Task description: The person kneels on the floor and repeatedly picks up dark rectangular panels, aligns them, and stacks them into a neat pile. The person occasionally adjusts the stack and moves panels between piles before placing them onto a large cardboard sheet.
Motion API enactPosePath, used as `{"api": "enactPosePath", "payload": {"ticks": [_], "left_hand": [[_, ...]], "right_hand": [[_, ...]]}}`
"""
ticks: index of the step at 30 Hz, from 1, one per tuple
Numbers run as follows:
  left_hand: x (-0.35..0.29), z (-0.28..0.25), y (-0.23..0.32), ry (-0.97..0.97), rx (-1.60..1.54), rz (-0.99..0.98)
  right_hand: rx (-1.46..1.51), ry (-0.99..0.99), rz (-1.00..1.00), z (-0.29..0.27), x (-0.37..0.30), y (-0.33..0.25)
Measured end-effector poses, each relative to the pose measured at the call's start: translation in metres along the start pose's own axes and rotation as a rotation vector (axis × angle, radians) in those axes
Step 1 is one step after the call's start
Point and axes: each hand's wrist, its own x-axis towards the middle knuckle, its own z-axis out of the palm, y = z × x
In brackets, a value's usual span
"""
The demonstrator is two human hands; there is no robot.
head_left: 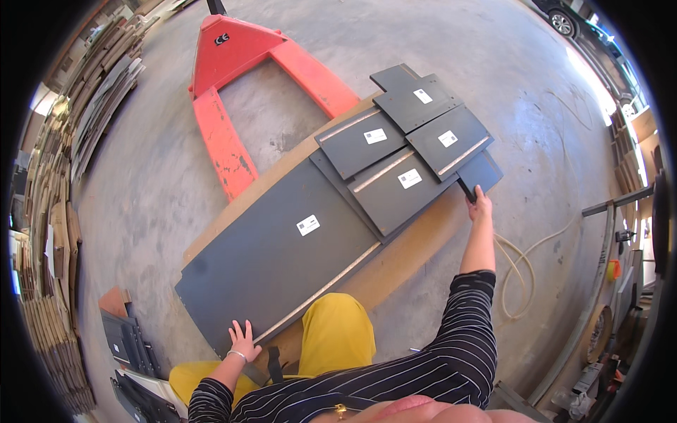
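- Workshop-like room: grey concrete floor (155,176), stacked flat boards (99,88) along the left, a car (562,24) far upper right.
- Red pallet jack (211,60) on the floor ahead, forks pointing toward the panels.
- My left fingers (238,331) are spread and lie flat on the near left corner of the large panel (247,268), gripping nothing.
- My right fingers (478,190) are closed on the corner of the end panel (482,173), at the pile's right end; the underside of the grip is hidden.
- Brown board (402,271) lies beneath the panels, slanting up to the right.
- Large panel: dark grey, matte, white label, pale strip along its near edge.
- Smaller panels (395,204) overlap on its right part, also dark grey; several labelled, some with pale strips.
- Pale hose (533,285) loops on the floor, right of my right forearm.
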Motion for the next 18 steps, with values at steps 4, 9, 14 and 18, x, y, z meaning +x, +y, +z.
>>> {"api": "enactPosePath", "payload": {"ticks": [4,9,14,18], "left_hand": [[0.0,-0.005,0.004,-0.046,-0.009,-0.004],[0.008,-0.012,0.002,0.045,0.062,0.015],[0.074,-0.062,0.063,0.729,-0.371,0.274],[0.148,-0.142,0.152,0.774,-0.978,0.468]], "right_hand": [[0.052,-0.025,0.039,-0.008,-0.048,0.034],[0.135,-0.076,-0.014,-0.01,-0.127,0.087],[0.232,-0.041,-0.122,-0.022,-0.199,0.119],[0.259,0.018,-0.104,-0.046,-0.249,0.138]]}}
